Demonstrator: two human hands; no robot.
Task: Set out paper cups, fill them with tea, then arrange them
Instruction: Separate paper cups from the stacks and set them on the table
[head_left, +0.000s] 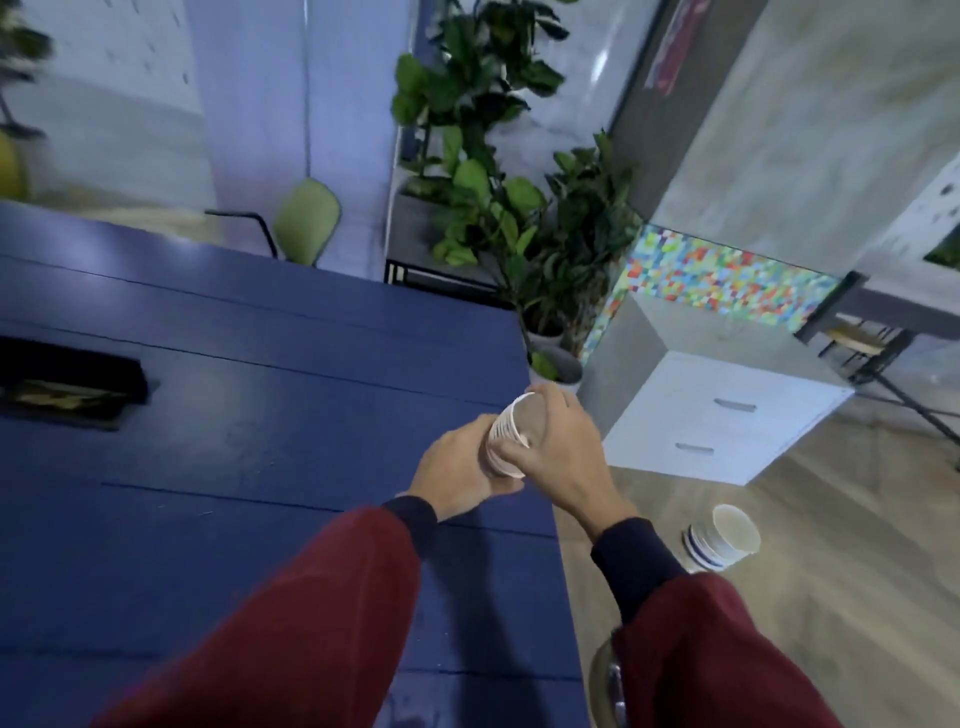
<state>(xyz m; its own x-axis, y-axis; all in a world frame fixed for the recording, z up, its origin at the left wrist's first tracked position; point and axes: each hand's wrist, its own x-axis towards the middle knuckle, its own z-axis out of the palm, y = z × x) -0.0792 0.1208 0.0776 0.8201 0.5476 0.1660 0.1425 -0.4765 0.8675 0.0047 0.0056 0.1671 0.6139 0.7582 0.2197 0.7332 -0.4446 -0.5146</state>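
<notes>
Office, blue counter (260, 415) corner: paper cup stack (511, 431), left hand (457, 467) gripping its base, right hand (566, 447) clasping its rim. Second cup stack (724, 538) lying on wood floor (831, 597).

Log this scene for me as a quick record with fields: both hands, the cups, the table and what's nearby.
left hand: grips the lower part of the held cup stack
right hand: fingers curled over the stack's rim
held cup stack: above the right edge of the blue table
second cup stack: on the wood floor right of the table; upright or tipped, unclear
nearby: white drawer unit, potted plants
</notes>
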